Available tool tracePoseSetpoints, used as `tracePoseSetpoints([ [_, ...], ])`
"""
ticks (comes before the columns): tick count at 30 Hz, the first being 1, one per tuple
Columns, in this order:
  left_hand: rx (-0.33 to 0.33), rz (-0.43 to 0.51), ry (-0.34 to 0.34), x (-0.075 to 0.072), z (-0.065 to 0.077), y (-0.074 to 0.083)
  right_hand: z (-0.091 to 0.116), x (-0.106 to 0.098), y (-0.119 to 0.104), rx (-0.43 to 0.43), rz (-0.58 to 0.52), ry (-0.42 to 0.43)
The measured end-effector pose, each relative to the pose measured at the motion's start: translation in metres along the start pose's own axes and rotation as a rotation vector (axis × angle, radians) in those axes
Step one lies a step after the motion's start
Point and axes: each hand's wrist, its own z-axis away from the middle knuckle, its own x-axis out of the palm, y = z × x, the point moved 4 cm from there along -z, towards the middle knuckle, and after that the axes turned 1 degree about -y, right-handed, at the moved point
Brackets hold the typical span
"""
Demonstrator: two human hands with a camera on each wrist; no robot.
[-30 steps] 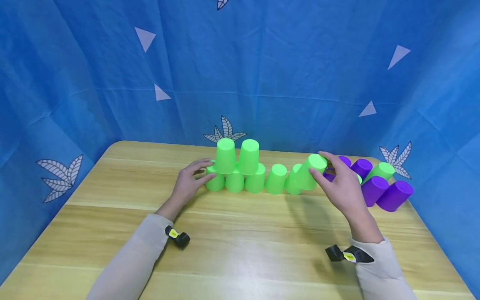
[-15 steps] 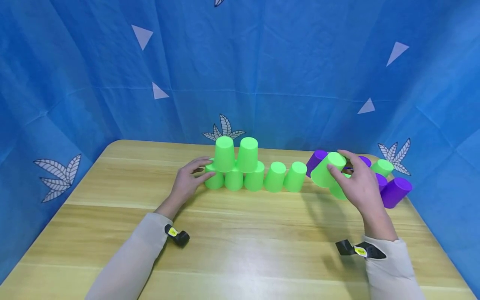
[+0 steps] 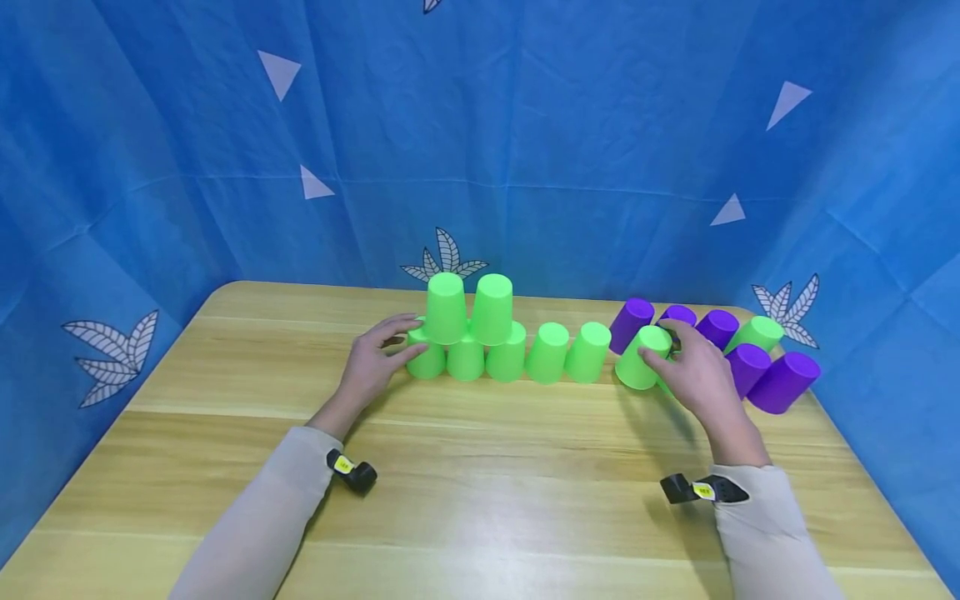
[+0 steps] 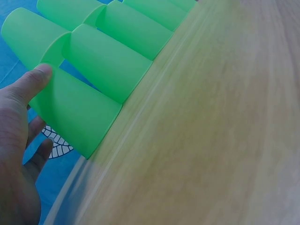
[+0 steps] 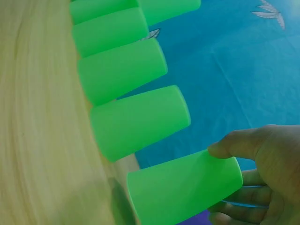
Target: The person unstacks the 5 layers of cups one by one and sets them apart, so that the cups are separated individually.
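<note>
Several upside-down green cups stand in a row on the table, two more bridging the left ones, including an upper cup (image 3: 492, 310). My left hand (image 3: 371, 360) holds the leftmost green cup (image 3: 425, 357) of the row; in the left wrist view its thumb (image 4: 35, 80) lies on the cup's side near the closed end. Past the row's right end, my right hand (image 3: 697, 373) grips another inverted green cup (image 3: 636, 367) between thumb and fingers, its mouth close over the tabletop. The right wrist view shows this cup (image 5: 180, 190) apart from its neighbour (image 5: 140, 122).
To the right and behind the right hand stands a cluster of purple cups, one at the front (image 3: 784, 385), with a green cup (image 3: 759, 335) among them. Another green cup is mostly hidden behind that hand. A blue patterned curtain (image 3: 525, 150) borders the wooden table (image 3: 465, 475).
My right hand, holding its green cup, has moved right, then lowered it and come slightly back left. The left hand has stayed on the leftmost cup.
</note>
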Motion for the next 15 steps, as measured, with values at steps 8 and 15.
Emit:
tracePoseSetpoints([
  [8, -0.007, -0.017, -0.001, 0.0000, 0.0001, 0.0013, -0.0020, 0.0084, 0.0032, 0.000, 0.018, -0.027],
  [15, -0.007, -0.021, -0.001, 0.0006, 0.0002, 0.0001, -0.0027, 0.0114, 0.0041, -0.018, 0.036, -0.025],
])
